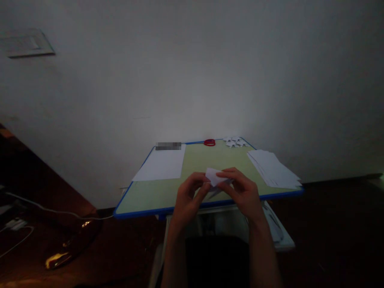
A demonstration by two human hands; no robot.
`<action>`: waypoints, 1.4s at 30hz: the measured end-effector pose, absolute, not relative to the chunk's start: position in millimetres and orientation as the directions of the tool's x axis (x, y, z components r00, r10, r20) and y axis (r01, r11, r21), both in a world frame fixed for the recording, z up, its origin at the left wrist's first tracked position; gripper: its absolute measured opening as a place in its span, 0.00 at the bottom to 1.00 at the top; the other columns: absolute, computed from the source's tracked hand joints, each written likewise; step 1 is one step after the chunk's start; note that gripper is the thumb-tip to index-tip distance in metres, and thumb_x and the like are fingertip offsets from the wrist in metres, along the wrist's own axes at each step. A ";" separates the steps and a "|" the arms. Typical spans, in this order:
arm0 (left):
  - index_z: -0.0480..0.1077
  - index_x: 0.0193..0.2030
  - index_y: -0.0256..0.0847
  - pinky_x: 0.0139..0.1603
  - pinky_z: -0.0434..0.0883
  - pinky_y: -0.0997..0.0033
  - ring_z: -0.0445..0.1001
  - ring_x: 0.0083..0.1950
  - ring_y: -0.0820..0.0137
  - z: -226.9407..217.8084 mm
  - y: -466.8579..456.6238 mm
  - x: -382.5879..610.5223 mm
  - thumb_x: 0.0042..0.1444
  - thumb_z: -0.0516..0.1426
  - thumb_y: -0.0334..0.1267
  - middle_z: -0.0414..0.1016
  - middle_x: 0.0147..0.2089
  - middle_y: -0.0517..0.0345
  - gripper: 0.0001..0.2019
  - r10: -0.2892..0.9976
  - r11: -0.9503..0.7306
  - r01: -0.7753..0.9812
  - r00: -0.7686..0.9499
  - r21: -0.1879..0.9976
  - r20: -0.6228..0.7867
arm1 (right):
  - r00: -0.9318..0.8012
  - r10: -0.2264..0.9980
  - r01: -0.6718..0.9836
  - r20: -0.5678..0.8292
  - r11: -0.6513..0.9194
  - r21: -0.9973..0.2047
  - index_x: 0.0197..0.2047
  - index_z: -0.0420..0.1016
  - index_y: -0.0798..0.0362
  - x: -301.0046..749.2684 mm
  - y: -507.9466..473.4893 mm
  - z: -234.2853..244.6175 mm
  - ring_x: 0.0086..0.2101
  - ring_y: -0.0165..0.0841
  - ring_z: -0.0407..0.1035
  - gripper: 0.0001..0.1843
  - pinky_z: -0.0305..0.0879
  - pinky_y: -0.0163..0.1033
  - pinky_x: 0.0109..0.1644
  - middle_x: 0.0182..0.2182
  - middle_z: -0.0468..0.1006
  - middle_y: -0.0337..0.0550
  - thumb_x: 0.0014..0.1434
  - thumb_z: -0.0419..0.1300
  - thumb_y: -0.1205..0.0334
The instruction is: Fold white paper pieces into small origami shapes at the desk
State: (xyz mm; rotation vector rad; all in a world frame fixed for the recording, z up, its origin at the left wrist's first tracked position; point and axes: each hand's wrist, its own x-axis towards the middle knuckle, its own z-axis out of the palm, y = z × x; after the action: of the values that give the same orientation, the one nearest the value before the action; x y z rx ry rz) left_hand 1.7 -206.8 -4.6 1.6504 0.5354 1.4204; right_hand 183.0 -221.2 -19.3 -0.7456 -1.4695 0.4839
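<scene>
A small piece of folded white paper [212, 176] is held between my two hands above the front edge of the table. My left hand [192, 194] pinches its left side between thumb and fingers. On the other side, my right hand [241, 188] grips the paper with thumb and forefinger. A pointed flap of the paper hangs below the fingers. Its exact folds are partly hidden by my fingertips.
The pale green table [156, 196] has a blue rim. A white sheet [163, 164] lies at left, red-handled scissors [209, 142] at the back. Several small folded paper pieces [235, 142] sit back right, near a stack of paper [274, 168]. A white cable [60, 212] runs at left.
</scene>
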 end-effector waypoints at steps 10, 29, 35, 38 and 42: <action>0.75 0.40 0.40 0.46 0.75 0.69 0.79 0.43 0.66 -3.8 -208.3 21.9 0.60 0.66 0.42 0.79 0.39 0.55 0.09 0.838 -0.538 -0.170 0.000 0.825 0.546 | 0.161 0.728 0.195 0.667 0.639 -0.744 0.61 0.75 0.44 162.6 -218.9 -15.2 0.41 0.35 0.73 0.21 0.72 0.42 0.46 0.41 0.77 0.40 0.64 0.65 0.61; 0.74 0.43 0.41 0.45 0.75 0.69 0.80 0.44 0.66 -9.7 -206.0 29.8 0.59 0.66 0.42 0.80 0.41 0.56 0.10 0.852 -0.522 -0.158 -0.058 0.838 0.520 | 0.241 0.772 0.086 0.588 0.587 -0.805 0.45 0.78 0.49 155.3 -220.2 -11.1 0.41 0.36 0.78 0.07 0.76 0.40 0.46 0.40 0.83 0.42 0.63 0.66 0.58; 0.74 0.44 0.42 0.46 0.75 0.70 0.80 0.44 0.67 -11.0 -206.4 27.5 0.60 0.66 0.41 0.80 0.42 0.56 0.09 0.843 -0.535 -0.137 -0.025 0.834 0.537 | 0.215 0.736 0.184 0.642 0.615 -0.766 0.50 0.81 0.47 158.4 -221.2 -10.9 0.44 0.38 0.77 0.11 0.74 0.42 0.48 0.44 0.83 0.43 0.65 0.64 0.60; 0.75 0.44 0.42 0.47 0.74 0.70 0.79 0.45 0.67 -11.3 -206.5 27.7 0.62 0.64 0.39 0.80 0.42 0.57 0.06 0.820 -0.572 -0.097 -0.032 0.814 0.572 | 0.195 0.719 0.218 0.667 0.631 -0.744 0.49 0.81 0.47 158.6 -221.3 -10.2 0.44 0.37 0.76 0.10 0.72 0.41 0.47 0.43 0.82 0.42 0.66 0.63 0.61; 0.75 0.43 0.42 0.49 0.74 0.69 0.78 0.45 0.67 -9.5 -206.3 27.1 0.63 0.63 0.39 0.79 0.41 0.57 0.05 0.803 -0.594 -0.070 -0.001 0.801 0.595 | 0.198 0.713 0.229 0.673 0.634 -0.739 0.48 0.81 0.47 159.3 -221.7 -8.7 0.44 0.36 0.76 0.09 0.70 0.40 0.48 0.43 0.82 0.41 0.66 0.64 0.63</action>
State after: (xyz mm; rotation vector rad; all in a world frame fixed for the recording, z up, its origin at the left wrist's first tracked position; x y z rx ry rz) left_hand 27.1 -206.3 -9.5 1.6131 0.7705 1.6730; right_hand 159.3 -221.7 -8.7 -0.8747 -1.3682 0.4074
